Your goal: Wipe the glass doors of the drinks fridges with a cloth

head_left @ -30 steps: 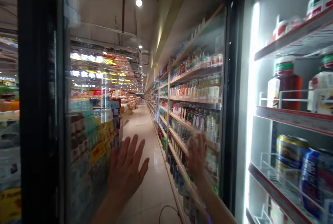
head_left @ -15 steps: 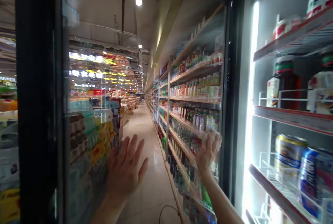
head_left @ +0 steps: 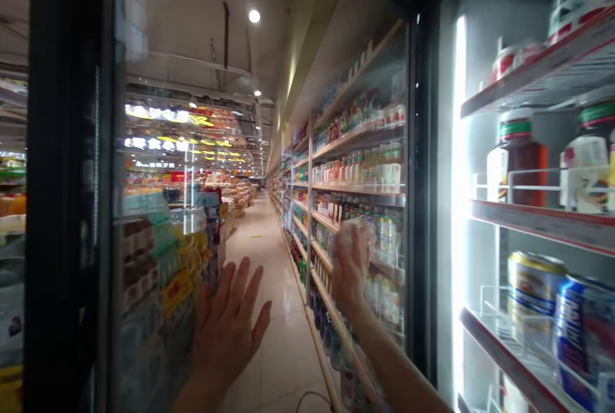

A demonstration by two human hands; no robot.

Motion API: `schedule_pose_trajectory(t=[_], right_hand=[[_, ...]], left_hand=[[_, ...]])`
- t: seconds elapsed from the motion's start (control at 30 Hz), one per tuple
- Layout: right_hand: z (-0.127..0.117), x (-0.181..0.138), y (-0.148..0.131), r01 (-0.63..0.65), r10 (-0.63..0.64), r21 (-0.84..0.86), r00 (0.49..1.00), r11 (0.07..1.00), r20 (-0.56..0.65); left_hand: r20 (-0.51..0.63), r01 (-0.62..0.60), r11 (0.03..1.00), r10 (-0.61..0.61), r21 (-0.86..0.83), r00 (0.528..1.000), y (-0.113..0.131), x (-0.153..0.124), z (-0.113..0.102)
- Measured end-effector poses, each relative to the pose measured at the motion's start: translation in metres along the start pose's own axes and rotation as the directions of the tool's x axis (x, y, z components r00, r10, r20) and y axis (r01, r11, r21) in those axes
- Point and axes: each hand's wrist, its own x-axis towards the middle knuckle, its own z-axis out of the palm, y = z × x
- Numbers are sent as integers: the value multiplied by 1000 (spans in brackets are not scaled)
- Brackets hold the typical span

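Two-handed, works at the glass cooler door: spreads the left hand wide, gripping nothing, low at its center; holds a whitish cloth at its right half under slightly bent fingers of the right hand.

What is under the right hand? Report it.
A pale wad shows beyond the fingers of the right hand, toward the glass door. The hand covers the rest; blur hides the wad's material.

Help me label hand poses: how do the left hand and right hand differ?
The left hand is empty and spread open; the right hand holds a pale wad. The left hand sits lower in view; the right hand, blurred, higher. Both are raised at the glass door.
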Motion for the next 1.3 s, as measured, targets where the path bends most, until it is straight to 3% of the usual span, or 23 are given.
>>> schedule_pose_trajectory(t=[0.07, 0.1, 0.13, 0.2, 0.27, 0.3, 0.37, 0.43, 0.47, 0.5, 0.57, 0.63, 0.67, 0.77, 0.83, 0.87, 0.93, 1.0, 1.03, 1.1, 1.17, 1.23, 1.3], right_hand=[[2, -3, -13, 284, -294, 86, 944, 955, 152], [2, -3, -12, 336, -348, 100, 922, 937, 168], [2, -1, -7, 307, -315, 77, 940, 949, 134], [1, 7, 10, 42, -43, -14, 998, 999, -47], [0, 14, 20, -176, 167, -39, 969, 984, -183], [0, 14, 18, -180, 171, -37, 971, 983, -169], [-1, 8, 4, 17, -17, -4, 1000, 1000, -5], [-2, -1, -12, 245, -252, 72, 958, 967, 133], [-1, -3, -16, 286, -297, 86, 943, 954, 154], [-1, -2, -17, 261, -269, 69, 953, 963, 138], [1, 7, -13, 46, -46, -21, 999, 999, 11], [6, 21, -10, -154, 145, -72, 983, 985, -117], [8, 27, -12, -155, 146, -69, 981, 985, -129], [11, 36, -20, 173, -173, 15, 984, 985, 45], [9, 40, -8, 258, -262, 48, 959, 965, 111], [7, 45, 5, 184, -185, 23, 978, 983, 95], [4, 59, 39, -140, 138, -45, 989, 989, -47], [3, 78, 64, -380, 368, -33, 911, 924, -187], [4, 86, 67, -402, 389, -20, 897, 915, -209], [6, 96, 51, -259, 253, -13, 954, 966, -163], [7, 98, 22, 59, -58, 23, 998, 998, -18], [7, 100, 4, 308, -319, 101, 940, 946, 121], [5, 111, 10, 229, -241, 104, 963, 968, 121]], left_hand=[[-15, -54, 998, 54, 28, 998, -3, 0, 0], [-19, -64, 997, 64, 30, 998, -4, 1, 0], [-20, -55, 998, 56, 27, 998, -4, 1, 0], [-10, -38, 999, 39, 25, 999, -4, 1, 1], [1, -35, 999, 35, 41, 999, -3, 0, 1], [4, -39, 998, 39, 50, 999, -3, -1, 1], [-1, -55, 996, 55, 69, 998, -3, -1, 2], [-6, -60, 995, 61, 78, 998, -4, -2, 2], [-4, -60, 995, 61, 78, 998, -5, -1, 2], [-1, -60, 995, 60, 75, 998, -5, -1, 1], [6, -44, 997, 43, 59, 999, -5, 0, 1], [13, -20, 999, 19, 46, 1000, -4, -1, 1], [13, -12, 999, 11, 46, 1000, -3, -1, 1], [22, -29, 998, 28, 60, 999, -3, -4, 1], [28, -39, 998, 37, 49, 999, -5, -4, -2], [30, -45, 998, 44, 33, 999, -7, -1, -4], [23, -36, 999, 36, 20, 999, -12, 9, -10], [6, 20, 998, -20, 61, 1000, -18, 23, -15], [-2, 58, 994, -58, 94, 998, -21, 31, -16], [-11, 106, 983, -105, 149, 994, -25, 43, -17], [-15, 105, 981, -104, 163, 994, -26, 48, -16], [-13, 106, 983, -105, 151, 994, -26, 48, -16], [-6, 113, 985, -113, 131, 994, -25, 46, -16]])
